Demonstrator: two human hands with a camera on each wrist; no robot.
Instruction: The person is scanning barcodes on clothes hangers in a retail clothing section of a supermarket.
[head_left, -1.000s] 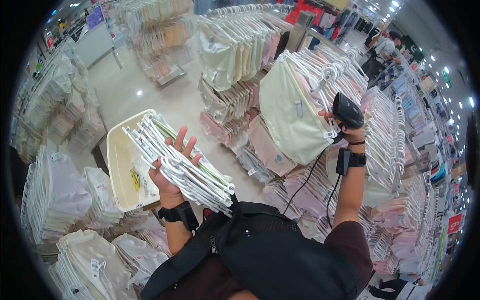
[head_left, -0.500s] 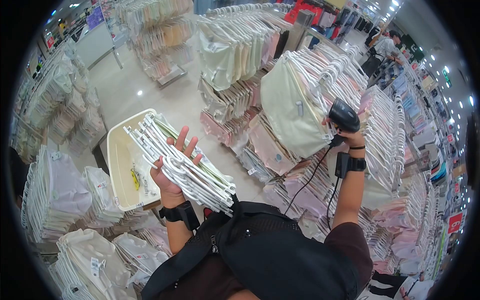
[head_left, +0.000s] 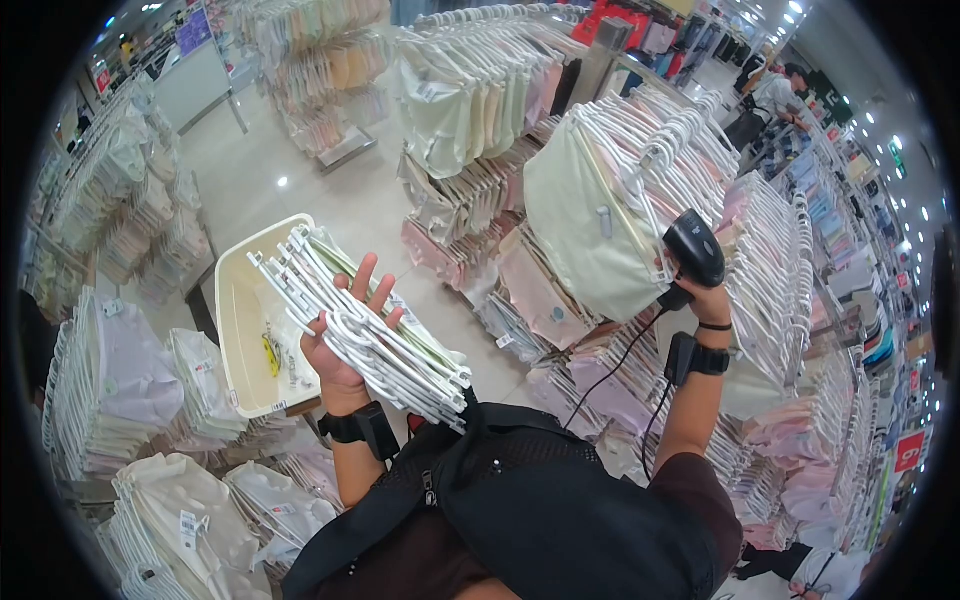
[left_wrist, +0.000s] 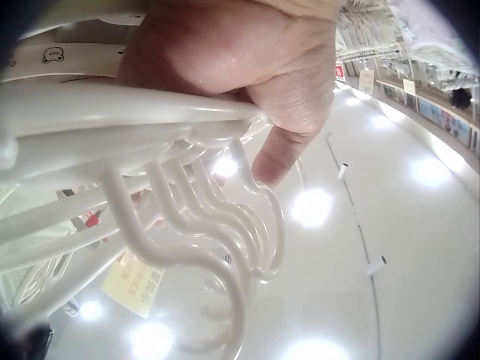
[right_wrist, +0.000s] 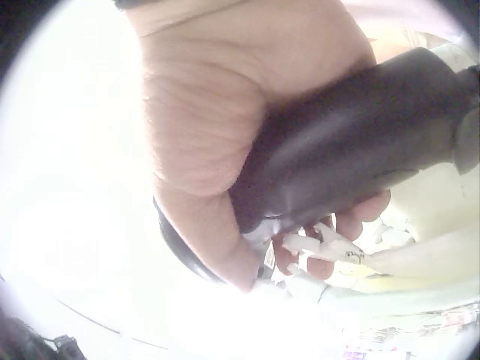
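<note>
My left hand [head_left: 335, 365] holds a bundle of white plastic hangers [head_left: 390, 365], its thumb over them and several fingers extended beyond. Their hooks [left_wrist: 210, 225] hang below the thumb in the left wrist view. Pale green fabric [head_left: 425, 335] shows along the bundle's far edge. A black corded barcode scanner [head_left: 695, 248] is in my right hand [head_left: 710, 300], which is wrapped round its handle [right_wrist: 330, 142]. Beside the scanner hang large pale green briefs [head_left: 585, 225] on a white hanger. My right fingertips [right_wrist: 319, 268] are right at a white hanger clip [right_wrist: 304, 244].
A cream plastic tub [head_left: 235, 340] with a small yellow item [head_left: 270, 355] stands at the left. Racks of hung underwear [head_left: 480, 100] surround me. The scanner's black cord [head_left: 615, 370] runs down toward my black bag [head_left: 560, 490]. Another person [head_left: 780, 95] stands far right.
My right hand and the scanner have moved lower and drawn back slightly from the pale green briefs, which have shifted a little right. My left hand keeps the hangers and barely moves.
</note>
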